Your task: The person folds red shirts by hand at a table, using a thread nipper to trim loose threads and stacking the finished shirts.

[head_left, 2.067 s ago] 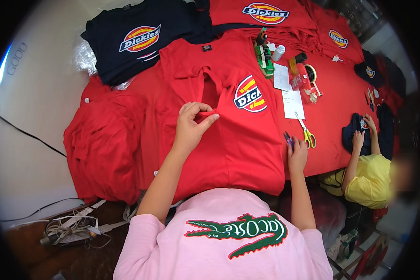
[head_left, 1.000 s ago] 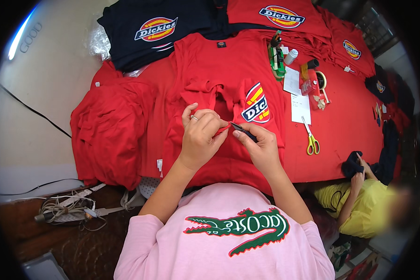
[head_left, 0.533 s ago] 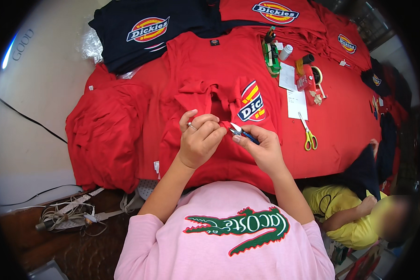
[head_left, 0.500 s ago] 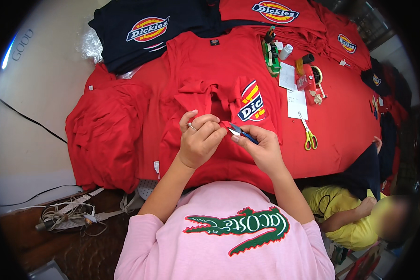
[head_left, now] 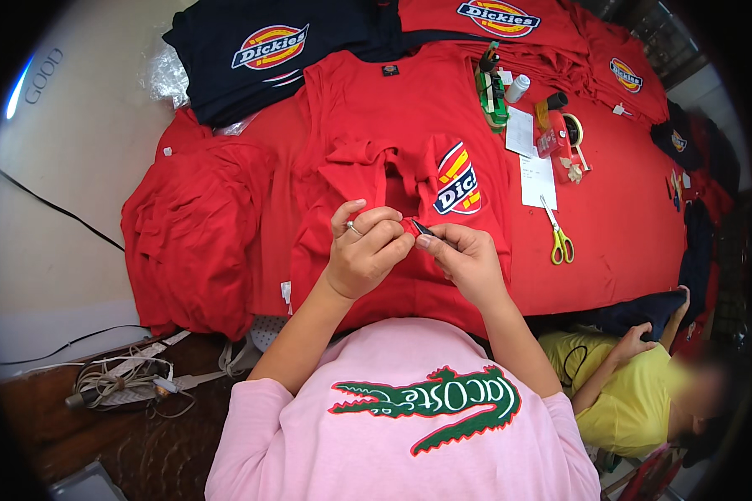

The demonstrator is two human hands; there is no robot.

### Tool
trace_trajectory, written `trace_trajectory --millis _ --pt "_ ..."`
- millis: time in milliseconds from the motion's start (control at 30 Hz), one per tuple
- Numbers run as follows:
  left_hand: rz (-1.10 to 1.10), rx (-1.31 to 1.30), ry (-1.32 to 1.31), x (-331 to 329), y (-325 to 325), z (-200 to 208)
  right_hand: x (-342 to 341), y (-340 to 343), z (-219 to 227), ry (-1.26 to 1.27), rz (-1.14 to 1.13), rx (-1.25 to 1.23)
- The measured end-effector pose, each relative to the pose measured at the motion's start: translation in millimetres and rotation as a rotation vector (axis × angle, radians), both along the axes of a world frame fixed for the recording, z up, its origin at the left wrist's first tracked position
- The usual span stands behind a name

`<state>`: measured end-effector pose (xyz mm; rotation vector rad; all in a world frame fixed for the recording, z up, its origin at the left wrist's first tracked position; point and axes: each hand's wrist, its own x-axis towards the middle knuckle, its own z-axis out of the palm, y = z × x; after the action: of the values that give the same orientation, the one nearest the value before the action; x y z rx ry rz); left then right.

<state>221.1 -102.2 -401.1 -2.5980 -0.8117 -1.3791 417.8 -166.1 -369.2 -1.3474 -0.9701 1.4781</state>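
Note:
A red shirt [head_left: 351, 96] with a printed logo lies on the red-covered table, part of it bunched up around a dark opening. My left hand [head_left: 368, 250], a ring on one finger, pinches the fabric at the near edge of that opening. Between the fingers of my right hand [head_left: 470, 260] is a pair of small dark thread snips [head_left: 424, 229]. Their tips touch the pinched cloth, right beside my left fingertips. Whether the blades grip a thread is too small to tell.
Yellow-handled scissors [head_left: 562, 247], a red tape dispenser [head_left: 560, 144], a thread spool [head_left: 517, 88] and papers [head_left: 538, 182] lie to the right. A red garment heap [head_left: 196, 225] is at left; dark shirts [head_left: 217, 79] lie behind. A co-worker in yellow [head_left: 618, 380] sits at lower right.
The snips' blades, spread apart earlier, have closed together at the cloth. My left hand has shifted slightly right. The co-worker's hands have moved on the dark cloth.

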Motion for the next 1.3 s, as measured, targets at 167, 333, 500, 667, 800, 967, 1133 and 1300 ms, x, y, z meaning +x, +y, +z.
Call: trace_trajectory --millis 167,333,500,667,800,967,1133,1300 --pt "0.002 0.015 0.001 -1 -1 -1 5 -4 -10 -0.041 -0.179 0.056" --pt "0.0 0.002 0.003 -1 0 -2 8 -8 0 -0.091 -0.098 0.102" --pt "0.014 -0.006 -0.037 8 47 13 23 -11 -14 -0.146 -0.203 0.017" --pt "0.001 0.092 -0.023 31 161 73 105 -5 -93 -0.306 -0.524 0.053" --pt "0.181 0.074 -0.039 38 220 111 165 -22 -167 -0.708 -0.569 -0.008" --pt "0.1 -0.075 -0.134 23 204 38 182 -50 -189 -1.082 -0.549 -0.082" --pt "-0.262 -0.95 0.228 7 41 -43 171 -75 -172 -1.188 -0.494 0.099" --pt "-0.107 -0.895 0.234 -22 -42 -97 91 -79 -98 -0.85 -0.067 0.465"
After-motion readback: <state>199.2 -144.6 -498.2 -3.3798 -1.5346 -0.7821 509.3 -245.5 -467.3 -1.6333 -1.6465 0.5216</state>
